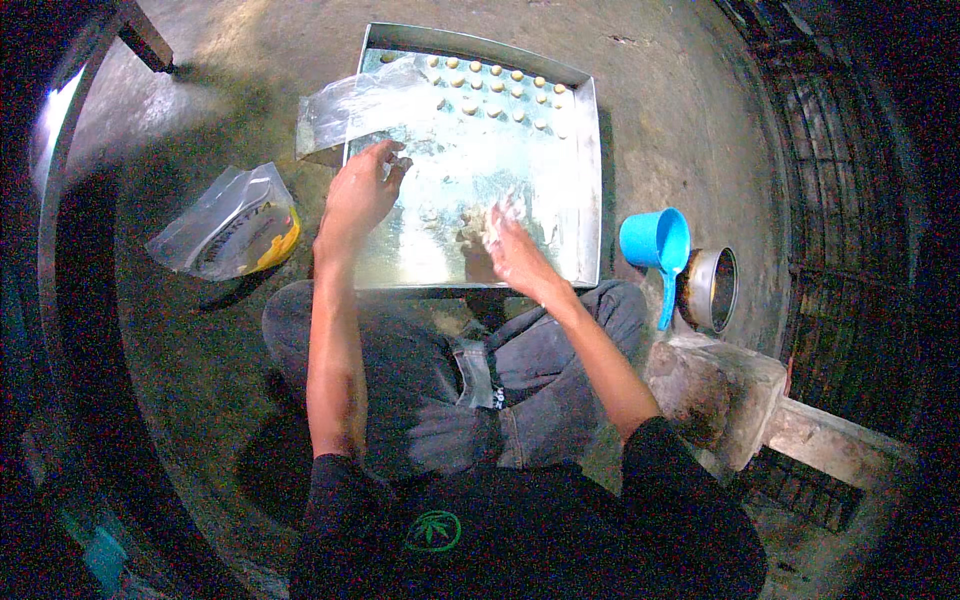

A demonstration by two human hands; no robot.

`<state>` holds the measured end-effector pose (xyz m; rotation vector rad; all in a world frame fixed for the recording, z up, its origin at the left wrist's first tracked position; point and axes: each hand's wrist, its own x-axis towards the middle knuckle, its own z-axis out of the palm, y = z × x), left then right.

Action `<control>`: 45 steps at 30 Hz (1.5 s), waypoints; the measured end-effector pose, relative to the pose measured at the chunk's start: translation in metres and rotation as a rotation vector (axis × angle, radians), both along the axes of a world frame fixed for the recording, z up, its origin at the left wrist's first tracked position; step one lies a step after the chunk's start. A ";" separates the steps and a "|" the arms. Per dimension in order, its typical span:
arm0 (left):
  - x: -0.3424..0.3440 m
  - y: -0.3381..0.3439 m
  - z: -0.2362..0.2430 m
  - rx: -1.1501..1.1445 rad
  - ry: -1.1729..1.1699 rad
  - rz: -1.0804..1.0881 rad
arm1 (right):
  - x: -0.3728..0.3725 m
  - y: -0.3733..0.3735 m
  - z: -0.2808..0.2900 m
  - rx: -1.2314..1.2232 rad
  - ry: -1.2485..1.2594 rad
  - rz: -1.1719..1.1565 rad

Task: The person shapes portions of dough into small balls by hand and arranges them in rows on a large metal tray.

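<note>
A shallow square metal tray [597,190] lies in front of my crossed legs. Several small pale dough balls [496,87] stand in rows across its far part. My left hand [360,195] hovers over the tray's left side, fingers bent with a gap between them and nothing visible in them. Just beyond it, a clear plastic bag [365,103] lies over the tray's far left corner. My right hand [520,258] is low over the near right part of the tray. Its fingers look whitish and are smeared by motion, so whether they hold anything cannot be made out.
On the floor at left lies a clear and yellow plastic packet [235,228]. To the tray's right are a blue dipper [642,240], its handle toward me, and a round metal pot [712,290]. A worn concrete block [715,385] sits by my right knee.
</note>
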<state>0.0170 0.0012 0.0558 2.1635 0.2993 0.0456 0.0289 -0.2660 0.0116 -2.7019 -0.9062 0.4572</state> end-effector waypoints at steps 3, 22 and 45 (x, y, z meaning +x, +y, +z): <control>-0.001 -0.002 -0.002 0.008 0.002 -0.014 | -0.017 0.004 -0.015 -0.121 -0.005 0.040; -0.002 0.004 -0.002 0.035 0.042 -0.073 | 0.016 -0.001 0.027 0.034 0.184 -0.117; 0.001 0.004 -0.017 0.042 -0.018 -0.096 | 0.042 -0.022 0.025 0.120 -0.087 -0.213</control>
